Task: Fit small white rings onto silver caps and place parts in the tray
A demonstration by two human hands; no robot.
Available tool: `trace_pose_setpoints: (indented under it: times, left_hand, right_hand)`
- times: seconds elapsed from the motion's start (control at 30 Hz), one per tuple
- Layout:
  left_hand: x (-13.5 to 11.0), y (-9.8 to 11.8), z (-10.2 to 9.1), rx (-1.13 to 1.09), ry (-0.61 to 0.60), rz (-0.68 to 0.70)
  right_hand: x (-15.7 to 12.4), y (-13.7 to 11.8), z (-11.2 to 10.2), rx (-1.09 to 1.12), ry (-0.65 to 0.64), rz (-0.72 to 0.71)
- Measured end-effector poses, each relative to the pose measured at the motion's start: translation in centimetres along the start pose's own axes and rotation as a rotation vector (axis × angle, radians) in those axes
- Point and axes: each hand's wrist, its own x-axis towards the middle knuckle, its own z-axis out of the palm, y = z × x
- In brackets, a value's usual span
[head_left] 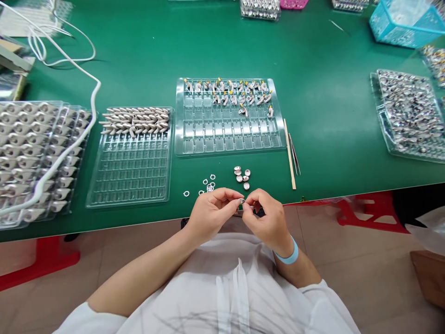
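Just off the table's front edge, my left hand (212, 213) and my right hand (267, 217) meet, both pinching a small silvery round part (241, 201) between thumbs and fingertips. Its details are partly hidden by the fingers. Beyond the hands lie several small round metal caps (242, 177) in a loose group. Several thin white rings (210, 186) are scattered to the left, by my left hand. Farther back, a clear plastic tray (229, 134) holds rows of small pale parts with yellow tips in its far slots.
On the left, another clear tray (130, 181) carries beige-grey parts, beside stacked trays of larger parts (24, 162) crossed by a white cable (93, 97). A wooden stick (290, 157) and tweezers (295, 155) lie right of centre. Filled trays (410, 111) and a blue basket (405, 30) stand right.
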Motion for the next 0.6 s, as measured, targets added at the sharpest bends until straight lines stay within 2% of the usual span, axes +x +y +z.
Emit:
trace_pose_setpoints:
  times: [0.17,0.4,0.5,0.6]
  left_hand:
    - [0.0,0.0,0.0,0.028,-0.037,0.029]
    - [-0.3,-0.4,-0.5,0.206,-0.059,0.163]
    - [-0.2,-0.6,-0.7,0.387,-0.052,0.32]
    - [0.1,-0.8,-1.0,0.594,-0.07,0.6]
  right_hand:
    - [0.3,-0.3,-0.1,0.041,0.014,0.099]
    - [0.8,-0.3,-0.8,0.131,-0.058,0.193]
    - [0.8,-0.4,-1.0,0.195,-0.102,0.224]
    - [0.9,-0.4,-1.1,0.243,-0.144,0.248]
